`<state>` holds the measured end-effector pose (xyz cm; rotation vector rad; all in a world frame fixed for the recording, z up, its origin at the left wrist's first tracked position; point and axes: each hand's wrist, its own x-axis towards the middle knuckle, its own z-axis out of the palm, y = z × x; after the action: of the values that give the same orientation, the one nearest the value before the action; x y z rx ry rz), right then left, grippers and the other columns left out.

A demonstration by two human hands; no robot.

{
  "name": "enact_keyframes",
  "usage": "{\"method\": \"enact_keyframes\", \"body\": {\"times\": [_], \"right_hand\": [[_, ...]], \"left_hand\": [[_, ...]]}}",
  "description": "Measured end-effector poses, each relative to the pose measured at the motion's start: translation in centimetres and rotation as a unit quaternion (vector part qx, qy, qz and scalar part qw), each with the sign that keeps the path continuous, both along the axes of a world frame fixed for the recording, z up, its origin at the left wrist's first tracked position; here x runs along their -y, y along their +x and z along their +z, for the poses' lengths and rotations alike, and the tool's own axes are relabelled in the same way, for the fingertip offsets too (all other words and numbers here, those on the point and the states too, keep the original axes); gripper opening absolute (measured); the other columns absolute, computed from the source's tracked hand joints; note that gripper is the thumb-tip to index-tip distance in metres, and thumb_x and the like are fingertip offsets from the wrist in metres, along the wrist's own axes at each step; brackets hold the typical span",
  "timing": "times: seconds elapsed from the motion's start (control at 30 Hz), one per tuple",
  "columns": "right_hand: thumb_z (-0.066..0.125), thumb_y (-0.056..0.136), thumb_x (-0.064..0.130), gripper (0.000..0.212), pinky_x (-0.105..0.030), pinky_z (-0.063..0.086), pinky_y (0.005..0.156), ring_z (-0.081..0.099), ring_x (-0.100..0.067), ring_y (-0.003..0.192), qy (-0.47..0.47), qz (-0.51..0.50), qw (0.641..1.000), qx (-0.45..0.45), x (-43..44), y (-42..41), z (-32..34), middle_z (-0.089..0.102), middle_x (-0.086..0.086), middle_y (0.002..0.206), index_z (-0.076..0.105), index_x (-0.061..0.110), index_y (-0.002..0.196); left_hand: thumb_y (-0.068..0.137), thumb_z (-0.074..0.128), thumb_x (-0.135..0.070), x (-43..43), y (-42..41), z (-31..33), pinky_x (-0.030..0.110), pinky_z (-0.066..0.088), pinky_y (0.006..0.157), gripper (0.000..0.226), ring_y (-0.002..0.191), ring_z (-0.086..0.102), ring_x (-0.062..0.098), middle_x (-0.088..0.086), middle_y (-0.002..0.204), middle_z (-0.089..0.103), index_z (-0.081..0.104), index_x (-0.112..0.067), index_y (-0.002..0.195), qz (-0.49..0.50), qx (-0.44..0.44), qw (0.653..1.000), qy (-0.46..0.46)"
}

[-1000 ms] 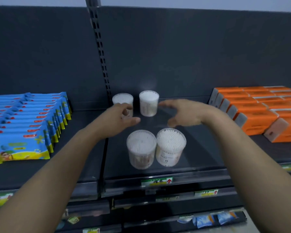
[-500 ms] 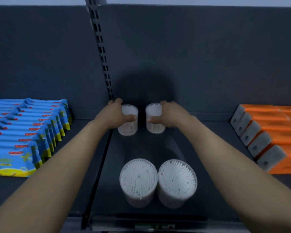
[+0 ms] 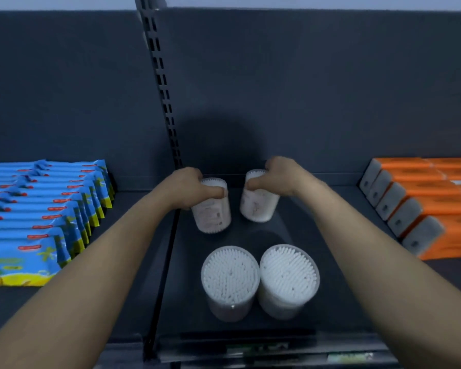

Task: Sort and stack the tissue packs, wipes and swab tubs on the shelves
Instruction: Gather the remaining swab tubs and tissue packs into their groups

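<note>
Single head-worn wide-angle view, set close to the dark grey metal shelf (image 3: 290, 235), facing its dark back panel (image 3: 317, 89) and tilted downward. The slotted black metal upright (image 3: 165, 102) stands left of centre. The frame spans blue plastic wipe packs (image 3: 37, 209) left of it to orange tissue packs (image 3: 437, 203) far right of it.

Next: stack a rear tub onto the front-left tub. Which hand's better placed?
Left, probably. The left hand grips the rear-left tub, directly behind the front-left tub; the right hand holds the rear-right tub.
</note>
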<state>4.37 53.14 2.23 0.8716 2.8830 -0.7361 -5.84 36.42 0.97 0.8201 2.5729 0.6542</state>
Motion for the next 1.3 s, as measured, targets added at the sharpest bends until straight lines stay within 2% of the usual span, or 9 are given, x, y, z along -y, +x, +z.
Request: {"method": "enact_keyframes", "body": {"times": [0.07,0.2,0.3,0.43,0.63,0.77,0.87,1.13,1.3], "right_hand": [[0.07,0.071,0.044,0.042,-0.03,0.048,0.065,0.057,-0.019,0.081,0.003,0.015,1.0,0.019,0.1,1.6,0.6,0.06,-0.006,0.097,0.06,0.011,0.095],[0.074,0.069,0.03,0.063,-0.034,0.046,0.096,0.055,-0.019,0.109,-0.039,0.034,0.997,0.052,1.2,4.6,1.0,0.057,-0.001,0.122,0.053,0.015,0.126],[0.075,0.067,0.023,0.07,-0.03,0.043,0.095,0.051,-0.017,0.113,-0.058,0.032,0.996,0.061,2.0,6.0,0.7,0.053,0.002,0.126,0.046,0.02,0.131],[0.074,0.066,0.019,0.07,-0.032,0.044,0.094,0.051,-0.019,0.112,-0.062,0.024,0.995,0.072,2.8,7.3,0.4,0.053,0.001,0.124,0.044,0.023,0.129],[0.065,0.08,0.03,0.059,-0.028,0.036,0.106,0.046,-0.013,0.125,-0.092,0.03,0.995,0.039,2.8,7.7,0.7,0.049,0.005,0.137,0.045,0.024,0.136],[0.064,0.085,0.024,0.043,-0.021,0.039,0.09,0.056,-0.014,0.113,-0.015,0.002,0.996,-0.089,3.1,6.5,1.3,0.06,-0.001,0.127,0.056,0.015,0.126],[0.062,0.087,0.024,0.037,-0.019,0.039,0.086,0.058,-0.012,0.104,-0.007,0.038,0.989,-0.144,4.6,5.2,2.4,0.064,0.0,0.119,0.06,0.014,0.123],[0.058,0.091,0.032,0.041,-0.023,0.041,0.092,0.056,-0.013,0.112,0.035,0.192,0.969,-0.153,13.3,0.6,4.8,0.061,0.002,0.125,0.055,0.018,0.129],[0.061,0.089,0.032,0.042,-0.034,0.045,0.098,0.057,-0.019,0.114,0.073,0.25,0.954,-0.148,21.4,-3.0,5.3,0.062,-0.003,0.125,0.057,0.015,0.127]], "left_hand": [[0.073,0.067,-0.053,0.0,0.9,0.2,0.039,0.059,0.072,0.056,0.082,0.063,0.02,0.006,0.098,0.062,0.057,-0.008,0.104,-0.011,0.018,1.0,0.015],[0.068,0.069,-0.056,0.2,2.9,0.2,0.032,0.055,0.061,0.054,0.07,0.06,0.017,0.003,0.088,0.059,0.055,-0.012,0.094,-0.044,0.026,0.999,0.016],[0.061,0.068,-0.065,0.4,4.2,-0.4,0.028,0.049,0.055,0.075,0.08,0.059,0.019,0.004,0.103,0.057,0.049,-0.012,0.109,-0.065,0.011,0.998,-0.009],[0.06,0.068,-0.068,0.6,5.3,-1.1,0.029,0.041,0.072,0.091,0.106,0.053,0.024,0.009,0.125,0.048,0.042,-0.01,0.126,-0.099,-0.047,0.994,-0.026],[0.073,0.062,-0.063,1.2,5.7,-1.1,0.028,0.038,0.069,0.07,0.095,0.053,0.019,0.007,0.117,0.056,0.049,-0.009,0.116,-0.117,-0.052,0.992,0.012],[0.08,0.059,-0.057,2.7,5.4,0.0,0.026,0.041,0.072,0.059,0.093,0.054,0.016,0.002,0.107,0.057,0.051,-0.011,0.117,-0.077,-0.07,0.992,0.071],[0.085,0.06,-0.046,4.9,5.1,1.3,0.02,0.037,0.058,0.044,0.078,0.051,0.01,-0.005,0.088,0.054,0.055,-0.013,0.112,-0.03,-0.112,0.984,0.132],[0.087,0.061,-0.029,15.2,3.9,3.6,0.021,0.038,0.071,0.025,0.081,0.054,0.015,0.0,0.091,0.061,0.06,-0.013,0.105,0.069,-0.245,0.955,0.151],[0.085,0.062,-0.025,25.0,2.9,3.7,0.031,0.042,0.08,0.024,0.089,0.056,0.022,-0.001,0.092,0.057,0.059,-0.014,0.106,0.15,-0.272,0.943,0.122]]}}
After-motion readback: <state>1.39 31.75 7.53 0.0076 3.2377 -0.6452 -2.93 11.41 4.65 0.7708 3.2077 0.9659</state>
